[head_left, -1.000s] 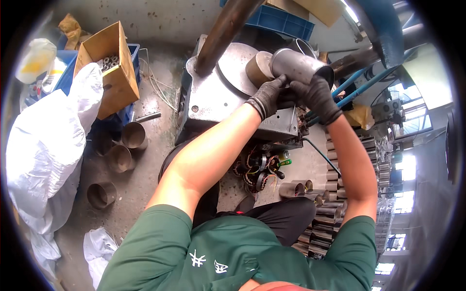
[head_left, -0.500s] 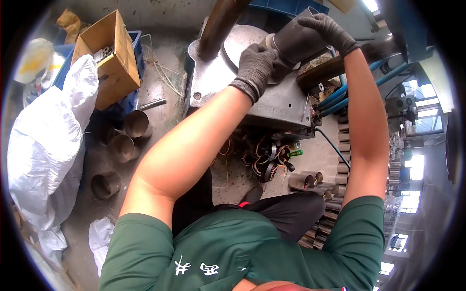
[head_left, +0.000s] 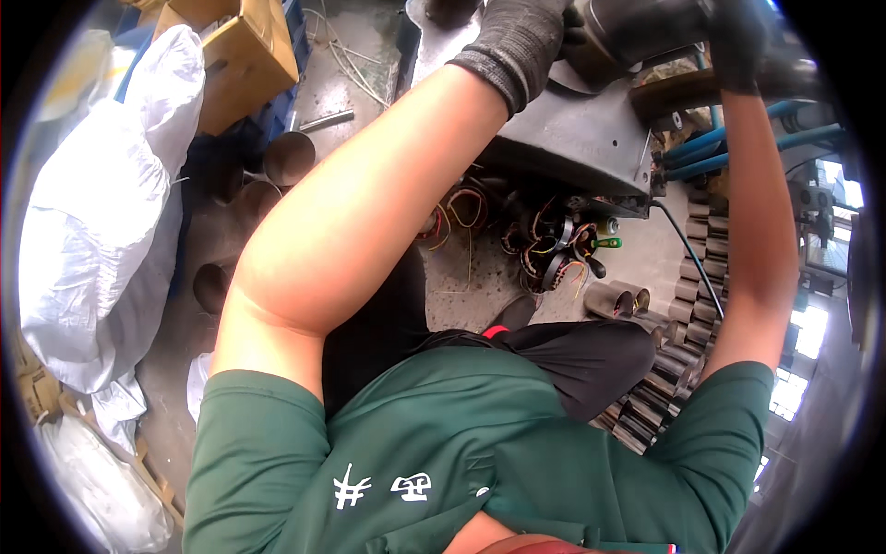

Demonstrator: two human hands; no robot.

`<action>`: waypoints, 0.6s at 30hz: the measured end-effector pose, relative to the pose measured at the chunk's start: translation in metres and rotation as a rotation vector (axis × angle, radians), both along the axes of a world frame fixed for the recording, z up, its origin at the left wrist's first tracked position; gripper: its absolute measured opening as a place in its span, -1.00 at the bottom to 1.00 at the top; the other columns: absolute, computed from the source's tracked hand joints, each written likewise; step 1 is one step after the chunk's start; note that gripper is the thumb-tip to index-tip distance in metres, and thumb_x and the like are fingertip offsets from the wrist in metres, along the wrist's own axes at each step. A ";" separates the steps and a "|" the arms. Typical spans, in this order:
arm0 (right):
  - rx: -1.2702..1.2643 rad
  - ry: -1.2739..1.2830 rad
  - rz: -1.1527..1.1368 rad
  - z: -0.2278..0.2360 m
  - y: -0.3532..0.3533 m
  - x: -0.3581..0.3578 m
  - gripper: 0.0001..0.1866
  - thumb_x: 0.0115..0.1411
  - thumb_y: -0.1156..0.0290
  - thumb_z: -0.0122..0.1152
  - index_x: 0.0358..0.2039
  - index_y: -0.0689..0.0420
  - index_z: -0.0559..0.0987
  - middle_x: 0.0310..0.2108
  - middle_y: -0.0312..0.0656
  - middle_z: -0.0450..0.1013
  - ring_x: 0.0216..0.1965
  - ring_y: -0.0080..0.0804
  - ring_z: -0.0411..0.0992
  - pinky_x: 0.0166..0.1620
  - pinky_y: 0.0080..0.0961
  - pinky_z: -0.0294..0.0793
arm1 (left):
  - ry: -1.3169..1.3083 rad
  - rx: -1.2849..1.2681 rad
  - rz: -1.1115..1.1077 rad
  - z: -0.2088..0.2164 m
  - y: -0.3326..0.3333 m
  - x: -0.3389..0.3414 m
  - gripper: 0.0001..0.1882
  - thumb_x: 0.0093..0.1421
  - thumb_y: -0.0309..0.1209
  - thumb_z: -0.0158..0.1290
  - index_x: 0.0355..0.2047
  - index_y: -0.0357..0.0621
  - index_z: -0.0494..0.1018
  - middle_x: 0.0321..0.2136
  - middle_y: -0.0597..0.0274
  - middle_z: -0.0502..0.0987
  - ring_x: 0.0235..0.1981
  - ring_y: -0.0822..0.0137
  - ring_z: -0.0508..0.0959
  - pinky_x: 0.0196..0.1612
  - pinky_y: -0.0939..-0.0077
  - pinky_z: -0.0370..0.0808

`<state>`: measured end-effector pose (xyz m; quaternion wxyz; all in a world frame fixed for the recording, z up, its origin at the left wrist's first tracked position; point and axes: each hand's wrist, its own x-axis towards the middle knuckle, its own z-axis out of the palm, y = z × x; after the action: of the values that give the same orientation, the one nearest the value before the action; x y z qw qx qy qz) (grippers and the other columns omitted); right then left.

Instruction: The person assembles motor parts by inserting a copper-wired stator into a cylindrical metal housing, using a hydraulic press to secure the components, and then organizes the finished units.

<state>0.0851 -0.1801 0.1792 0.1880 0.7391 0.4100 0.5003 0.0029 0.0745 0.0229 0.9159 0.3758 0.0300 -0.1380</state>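
A dark metal cylinder (head_left: pixel 646 28) lies nearly sideways at the upper edge, over a grey metal machine block (head_left: pixel 591 138). My gloved left hand (head_left: pixel 526 42) is closed at the cylinder's left end, fingertips curled against it. My gloved right hand (head_left: pixel 738 46) wraps the far right end, partly blurred. Both hands and the cylinder are cut off by the picture's upper edge. Under the cylinder's left end, a rounded dark metal part (head_left: pixel 591 69) rests on the block.
Wound motor cores with coloured wires (head_left: pixel 554 245) lie on the floor below the block, beside a green-handled tool (head_left: pixel 606 243). Rows of metal cylinders (head_left: pixel 688 342) stand at the right. Blue hoses (head_left: pixel 738 148) run there too. At left are a cardboard box (head_left: pixel 245 65) and a white sack (head_left: pixel 101 222).
The view has shifted, so the block, cylinder and hands sit higher and further right. The cylinder now lies flatter than before. Both hands stay on it.
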 end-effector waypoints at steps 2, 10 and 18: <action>0.054 -0.015 0.003 -0.012 -0.003 -0.045 -0.76 0.49 0.28 0.00 -0.12 0.13 0.58 -0.25 -0.22 0.56 -0.20 -0.33 0.56 0.19 -0.18 0.48 | -0.045 0.034 0.005 0.011 0.004 -0.018 -0.72 0.34 -0.22 0.08 -0.40 -0.15 0.55 -0.50 0.13 0.61 -0.50 0.19 0.63 -0.41 0.30 0.58; 0.424 1.759 0.025 -0.290 0.087 -0.279 -0.53 0.08 0.45 0.39 0.05 0.12 0.59 -0.02 0.00 0.59 -0.01 -0.05 0.58 0.11 -0.28 0.56 | -0.101 0.095 -0.013 0.022 0.007 -0.028 -0.67 0.34 -0.18 0.06 -0.39 -0.20 0.59 -0.51 0.11 0.59 -0.47 0.24 0.60 -0.33 0.30 0.53; -0.135 2.059 -0.474 -0.459 0.126 -0.314 -0.27 0.22 0.31 0.11 0.42 0.00 0.23 0.25 0.13 0.40 0.08 0.12 0.50 0.07 -0.04 0.50 | -0.003 0.105 -0.077 0.019 0.002 -0.024 -0.63 0.33 -0.15 0.10 -0.32 -0.27 0.60 -0.52 0.12 0.58 -0.51 0.29 0.57 -0.31 0.35 0.53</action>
<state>-0.2288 -0.0539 -0.2798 -0.1165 0.8559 0.2441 -0.4408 -0.0207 0.0765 0.0420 0.8889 0.4245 0.0216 -0.1707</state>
